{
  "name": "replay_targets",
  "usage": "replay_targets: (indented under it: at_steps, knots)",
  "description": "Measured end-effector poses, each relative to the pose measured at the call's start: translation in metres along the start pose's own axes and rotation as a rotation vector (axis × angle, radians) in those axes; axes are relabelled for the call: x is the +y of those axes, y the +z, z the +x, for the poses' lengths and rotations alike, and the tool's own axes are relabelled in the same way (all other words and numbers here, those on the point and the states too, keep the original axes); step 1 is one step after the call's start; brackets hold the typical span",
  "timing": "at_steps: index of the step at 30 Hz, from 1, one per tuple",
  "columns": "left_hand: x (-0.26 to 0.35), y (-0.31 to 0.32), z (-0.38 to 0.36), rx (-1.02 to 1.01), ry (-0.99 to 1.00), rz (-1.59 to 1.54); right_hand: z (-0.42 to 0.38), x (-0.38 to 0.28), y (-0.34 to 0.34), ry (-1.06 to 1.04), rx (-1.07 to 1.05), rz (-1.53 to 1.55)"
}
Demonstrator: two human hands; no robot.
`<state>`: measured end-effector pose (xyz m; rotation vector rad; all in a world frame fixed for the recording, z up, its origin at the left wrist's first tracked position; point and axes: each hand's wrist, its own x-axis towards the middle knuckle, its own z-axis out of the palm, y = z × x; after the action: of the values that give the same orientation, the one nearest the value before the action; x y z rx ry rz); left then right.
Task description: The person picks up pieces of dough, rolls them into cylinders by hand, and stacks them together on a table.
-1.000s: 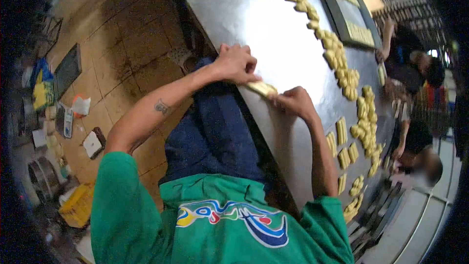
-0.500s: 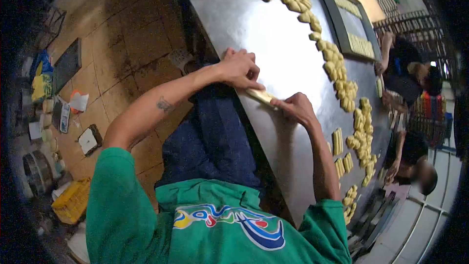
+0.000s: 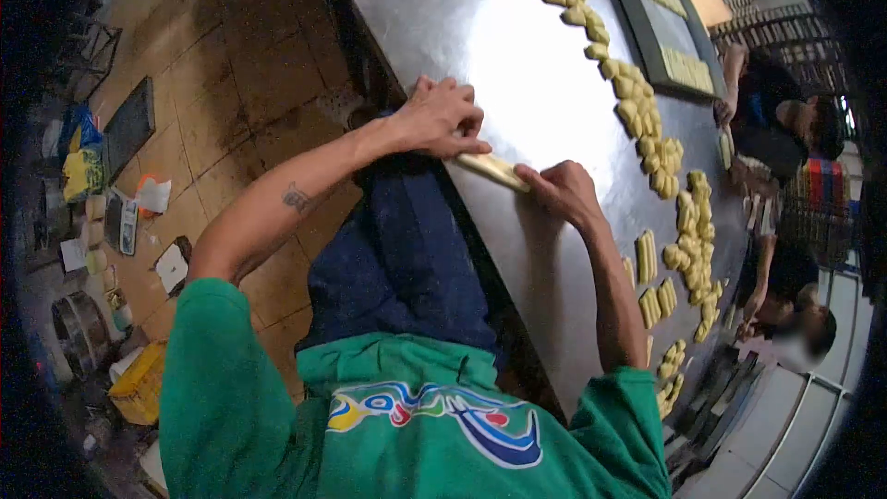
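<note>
A pale strip of dough [image 3: 497, 172] lies near the table's front edge between my two hands. My left hand [image 3: 443, 120] holds its left end, thumb on the dough and the other fingers curled over the steel. At the opposite end, my right hand [image 3: 565, 192] grips the strip with the thumb on top; its fingertips are partly hidden. Shaped dough strips [image 3: 647, 257] lie in small groups beyond my right forearm.
A long row of dough pieces [image 3: 634, 103] runs along the steel table [image 3: 416, 23]. A dark tray [image 3: 661, 23] with dough strips sits at the far side. Other people work there, one with a hand [image 3: 725, 111] near the tray. Tiled floor [image 3: 268, 65] lies to the left.
My thumbs are slightly farther apart, and more of the dough strip shows between them. The whole view has shifted a little.
</note>
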<state>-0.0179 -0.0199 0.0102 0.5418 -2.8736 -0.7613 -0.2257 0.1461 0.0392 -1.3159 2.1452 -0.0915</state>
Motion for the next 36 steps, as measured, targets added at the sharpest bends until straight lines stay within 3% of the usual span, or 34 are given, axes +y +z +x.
replay_targets:
  at_steps: [2, 8, 15, 20, 26, 30, 31, 33, 34, 36]
  knots:
    - [0.0, -0.002, 0.001, -0.02, -0.029, -0.046, 0.0, 0.0, -0.002, -0.122, 0.025, -0.148]
    - [-0.01, 0.004, 0.013, 0.066, 0.063, 0.007, 0.022, -0.005, 0.001, -0.046, 0.169, -0.211]
    - [-0.003, 0.0, 0.014, -0.037, -0.017, -0.007, 0.027, -0.023, -0.004, -0.016, 0.116, -0.331]
    - [-0.002, 0.001, 0.014, 0.046, -0.019, 0.016, 0.023, -0.004, -0.005, 0.023, 0.103, -0.113]
    - [-0.005, 0.01, 0.012, 0.197, 0.005, 0.015, 0.004, -0.007, 0.009, -0.068, 0.309, -0.256]
    - [-0.002, 0.016, 0.013, 0.351, 0.059, 0.096, 0.016, -0.001, -0.004, -0.141, 0.275, -0.262]
    - [-0.004, 0.018, 0.013, 0.413, 0.056, 0.043, 0.03, 0.01, -0.005, -0.136, 0.301, -0.26]
    - [-0.005, 0.021, 0.016, 0.517, 0.026, -0.038, 0.063, 0.035, -0.014, -0.274, 0.591, -0.031]
    - [-0.001, 0.019, 0.017, 0.518, 0.031, -0.033, 0.078, 0.038, -0.031, -0.179, 0.607, -0.18]
    - [0.006, 0.013, 0.018, 0.474, -0.04, -0.005, 0.101, 0.042, -0.064, -0.187, 0.715, -0.319]
